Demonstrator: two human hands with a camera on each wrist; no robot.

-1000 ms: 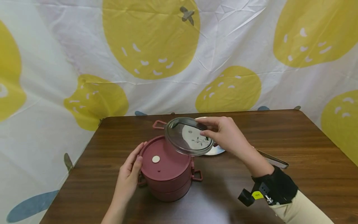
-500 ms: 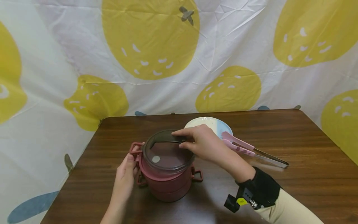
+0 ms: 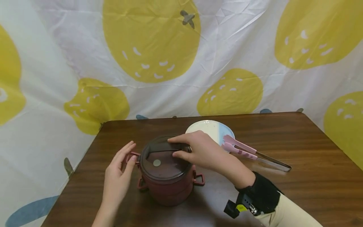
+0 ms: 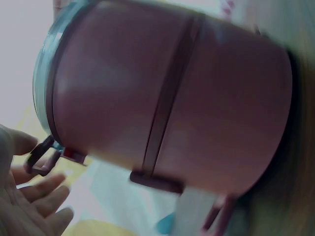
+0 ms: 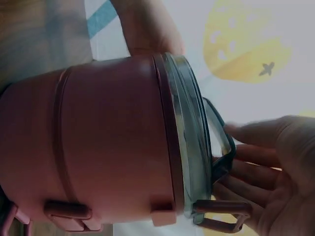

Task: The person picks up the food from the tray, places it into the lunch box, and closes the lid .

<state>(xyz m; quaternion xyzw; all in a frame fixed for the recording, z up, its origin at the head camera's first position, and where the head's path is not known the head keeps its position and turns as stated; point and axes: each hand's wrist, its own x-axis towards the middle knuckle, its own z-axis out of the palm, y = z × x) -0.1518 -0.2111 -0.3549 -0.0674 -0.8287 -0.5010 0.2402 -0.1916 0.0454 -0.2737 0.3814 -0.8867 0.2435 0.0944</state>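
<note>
A dark red two-tier pot [image 3: 171,189] stands on the table, its seam and side clips plain in the left wrist view. On its top sits a clear lid [image 3: 167,170] with a dark arched handle [image 3: 163,147] and a red side clasp [image 4: 42,157]. My right hand [image 3: 198,149] holds the lid's handle between thumb and fingers; the right wrist view shows the handle [image 5: 224,147] at the fingertips. At the pot's left, my left hand [image 3: 117,173] has its thumb and fingers spread around the clasp, without a clear grip.
A white and blue plate [image 3: 208,126] lies behind the pot to the right. Pink-tipped tongs [image 3: 249,151] lean with their tips on its edge. A brown wooden table [image 3: 283,195] carries everything, with a lemon-print cloth [image 3: 158,94] hanging behind.
My right hand has brought the lid left and down from above the plate onto the pot. My left hand has moved from the pot's rim outward to the lid's left clasp, fingers spreading.
</note>
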